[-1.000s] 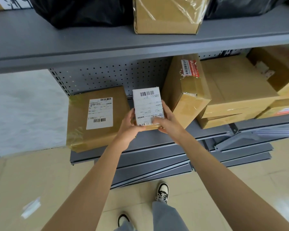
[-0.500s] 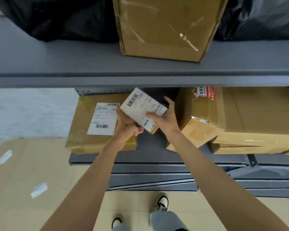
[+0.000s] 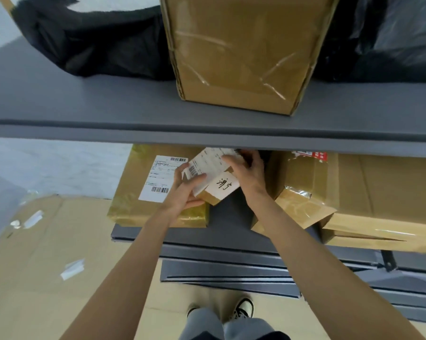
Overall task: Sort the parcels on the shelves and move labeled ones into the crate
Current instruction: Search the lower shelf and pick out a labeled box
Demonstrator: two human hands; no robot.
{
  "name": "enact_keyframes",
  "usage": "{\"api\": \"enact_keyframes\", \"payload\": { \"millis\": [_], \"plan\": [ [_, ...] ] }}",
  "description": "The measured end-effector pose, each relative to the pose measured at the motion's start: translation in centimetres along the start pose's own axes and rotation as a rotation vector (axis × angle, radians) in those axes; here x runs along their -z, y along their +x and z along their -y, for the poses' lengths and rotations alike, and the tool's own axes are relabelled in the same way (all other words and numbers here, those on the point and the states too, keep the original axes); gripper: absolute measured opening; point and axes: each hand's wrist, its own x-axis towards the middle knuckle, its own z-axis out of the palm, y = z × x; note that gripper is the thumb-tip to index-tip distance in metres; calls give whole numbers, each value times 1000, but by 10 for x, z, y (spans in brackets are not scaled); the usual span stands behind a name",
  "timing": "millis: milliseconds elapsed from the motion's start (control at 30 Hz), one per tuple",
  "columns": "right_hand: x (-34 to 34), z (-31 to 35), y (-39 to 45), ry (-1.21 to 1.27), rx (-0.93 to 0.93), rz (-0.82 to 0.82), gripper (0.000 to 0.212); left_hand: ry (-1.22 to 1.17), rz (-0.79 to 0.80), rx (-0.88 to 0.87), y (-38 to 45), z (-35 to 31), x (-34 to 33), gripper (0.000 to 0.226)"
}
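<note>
Both hands hold the small labelled parcel just under the front lip of the upper shelf, at about 12 o'clock from the person's feet. The left hand curls round its lower left edge with the thumb pressed on the label; the right hand lies over its upper right end, fingers bent onto it. The parcel is tilted, a handwritten side turned up. Risks, as I judge them: the raised corner could knock the shelf lip as it is drawn out, or the grip could slip on the glossy label. The big labelled box at 11 o'clock waits; no crate is in view.
</note>
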Motion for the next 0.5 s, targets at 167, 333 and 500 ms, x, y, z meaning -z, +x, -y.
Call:
{"api": "enact_keyframes", "payload": {
  "millis": [167,333,500],
  "plan": [
    [2,-3,-3,-125,41,-38,88,41,-15,-40,4,4,-29,81],
    [5,-18,-7,76,-90,-12,104,-153,50,60,5,2,-41,80],
    [-13,-41,-14,16,-297,42,63,101,90,139,5,0,-64,31]
  ]
}}
